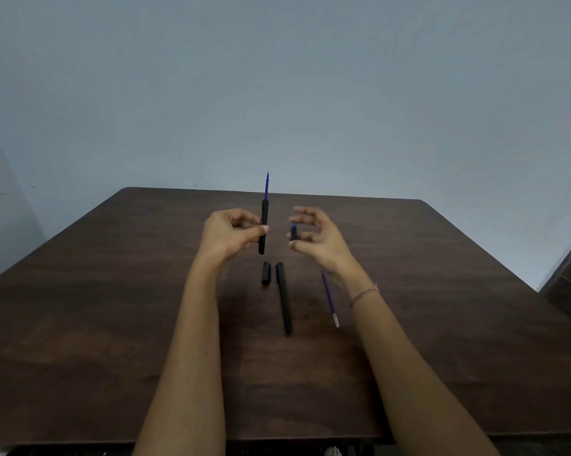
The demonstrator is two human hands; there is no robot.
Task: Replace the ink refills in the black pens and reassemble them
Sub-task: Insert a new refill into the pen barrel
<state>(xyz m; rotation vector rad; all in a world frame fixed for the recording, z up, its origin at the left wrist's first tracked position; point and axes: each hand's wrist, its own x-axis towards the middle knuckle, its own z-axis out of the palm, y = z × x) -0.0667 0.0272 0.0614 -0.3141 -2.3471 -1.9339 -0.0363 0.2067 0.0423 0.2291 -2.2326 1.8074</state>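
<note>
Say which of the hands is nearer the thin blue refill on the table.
Right. The right hand hovers above the blue refill; the left hand sits farther left, gripping a black pen barrel.

A narrow open gap separates the left hand [230, 232], gripping an upright pen barrel [263, 236], from the right hand [318, 240], pinching a small black piece [293, 232]. Below that gap, a black cap [266, 273] and a whole black pen [284, 301] lie just beside each other on the tabletop [106, 291]. A loose refill [330, 299] lies under the right wrist. Bare wood stretches outside both forearms.
</note>
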